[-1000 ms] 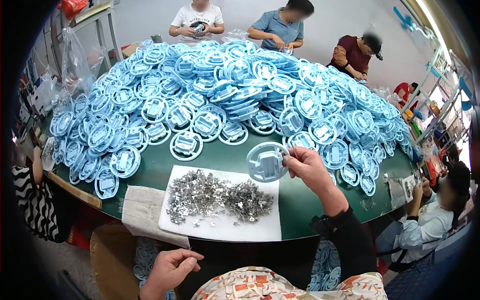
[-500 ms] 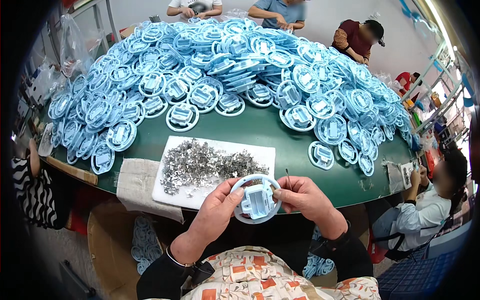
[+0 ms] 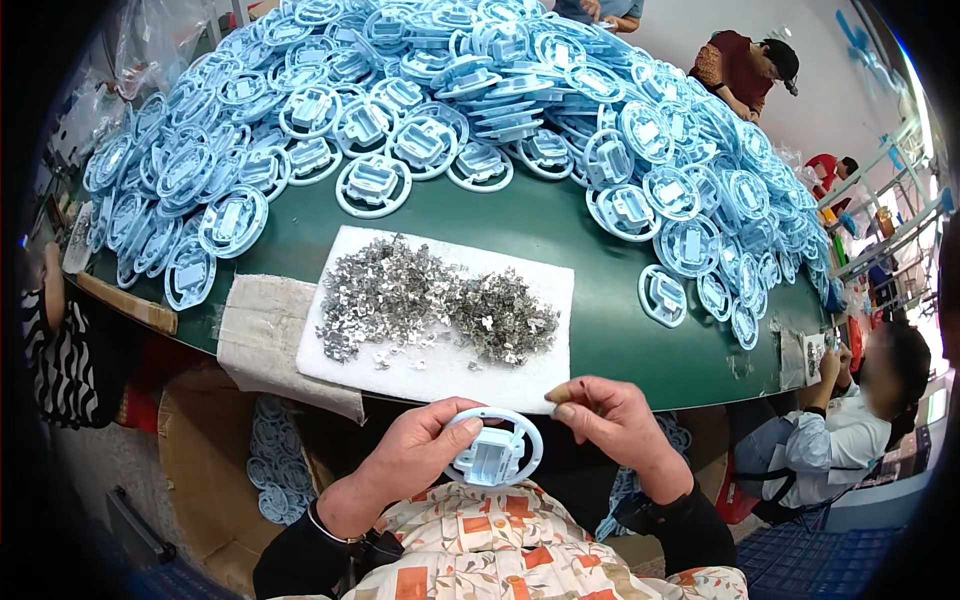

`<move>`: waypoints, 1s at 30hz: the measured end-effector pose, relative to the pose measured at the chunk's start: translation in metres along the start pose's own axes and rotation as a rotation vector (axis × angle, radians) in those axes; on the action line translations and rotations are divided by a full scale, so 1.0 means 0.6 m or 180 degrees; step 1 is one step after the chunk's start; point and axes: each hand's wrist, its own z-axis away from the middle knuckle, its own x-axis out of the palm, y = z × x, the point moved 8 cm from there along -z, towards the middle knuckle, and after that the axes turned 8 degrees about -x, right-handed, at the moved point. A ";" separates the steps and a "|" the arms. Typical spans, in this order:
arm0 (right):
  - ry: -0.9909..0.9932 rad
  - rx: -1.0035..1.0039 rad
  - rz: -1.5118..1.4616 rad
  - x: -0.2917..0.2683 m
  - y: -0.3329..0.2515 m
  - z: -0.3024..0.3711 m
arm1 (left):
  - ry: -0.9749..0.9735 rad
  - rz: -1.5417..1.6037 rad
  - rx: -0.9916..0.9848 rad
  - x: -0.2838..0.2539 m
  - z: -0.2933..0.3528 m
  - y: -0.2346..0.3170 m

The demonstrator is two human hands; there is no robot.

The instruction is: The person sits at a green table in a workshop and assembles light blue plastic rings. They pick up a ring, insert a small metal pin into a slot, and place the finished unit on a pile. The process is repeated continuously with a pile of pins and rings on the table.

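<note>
I have the left hand [image 3: 415, 450] grasping a blue ring [image 3: 494, 458] by its upper left rim, thumb on top; the ring is held just off the near edge of the worktop [image 3: 610, 340], in front of the floral apron [image 3: 450, 560], its boxy middle turned up toward me; the right hand [image 3: 622, 425] is apart from the ring, to its right, thumb and fingertips drawn together beside the near right corner of a white pad [image 3: 530, 385]; they are too small and blurred for me to tell whether they grip anything; on the pad I see two merging heaps of small metal clips [image 3: 390, 300]; a grey cloth [image 3: 262, 330] meets the pad's left edge; beyond, a broad pile of blue rings [image 3: 420, 143] covers the far part of the worktop; below, to the left, is a cardboard box [image 3: 205, 480]; at right sits a co-worker [image 3: 835, 440] in a white top.
</note>
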 end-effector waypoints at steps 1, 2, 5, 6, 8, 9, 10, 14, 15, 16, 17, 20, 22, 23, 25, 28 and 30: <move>0.0181 -0.0362 0.0743 -0.012 -0.019 -0.015 | -0.0008 -0.0041 -0.0048 -0.005 0.000 -0.003; 0.0319 -0.0700 0.1071 -0.010 -0.040 -0.026 | 0.0032 -0.0110 -0.0008 -0.009 0.001 -0.001; 0.0331 -0.1318 0.1633 0.029 -0.092 -0.053 | -0.0037 -0.0207 -0.0154 -0.013 0.002 -0.006; 0.0252 -0.1465 0.1742 0.044 -0.102 -0.062 | -0.0069 -0.0207 -0.0188 -0.015 0.002 -0.009; 0.0138 -0.1669 0.2028 0.071 -0.113 -0.083 | -0.0085 -0.0215 -0.0246 -0.022 0.006 -0.012; 0.0082 -0.1774 0.2169 0.082 -0.118 -0.092 | -0.0051 -0.0232 -0.0295 -0.025 0.008 -0.013; -0.0031 -0.1843 0.2290 0.092 -0.129 -0.102 | -0.0016 -0.0252 -0.0339 -0.028 0.010 -0.010; -0.0007 -0.2075 0.2347 0.106 -0.162 -0.151 | 0.0072 -0.0357 -0.0360 -0.037 0.013 -0.004; 0.0040 -0.2060 0.2352 0.103 -0.160 -0.173 | 0.0066 -0.0363 -0.0308 -0.039 0.013 -0.003; 0.0097 -0.2047 0.2384 0.096 -0.159 -0.195 | 0.0074 -0.0358 -0.0262 -0.039 0.013 0.003; 0.0157 -0.2032 0.2416 0.090 -0.164 -0.213 | 0.0086 -0.0390 -0.0289 -0.042 0.013 0.005; 0.0162 -0.1716 0.2554 0.074 -0.165 -0.260 | 0.0100 -0.0354 -0.0204 -0.049 0.015 0.007; 0.0135 -0.1489 0.2627 0.065 -0.156 -0.292 | 0.0125 -0.0287 -0.0110 -0.052 0.014 0.006; 0.0070 -0.1495 0.2612 0.064 -0.154 -0.304 | 0.0137 -0.0252 -0.0066 -0.055 0.013 0.007; -0.0050 -0.1495 0.2584 0.061 -0.147 -0.322 | 0.0113 -0.0259 -0.0127 -0.057 0.011 0.008; -0.0127 -0.1513 0.2489 0.065 -0.145 -0.344 | 0.0079 -0.0297 -0.0172 -0.061 0.007 0.008; -0.0198 -0.1471 0.2364 0.074 -0.145 -0.357 | 0.0072 -0.0292 -0.0213 -0.063 0.005 0.006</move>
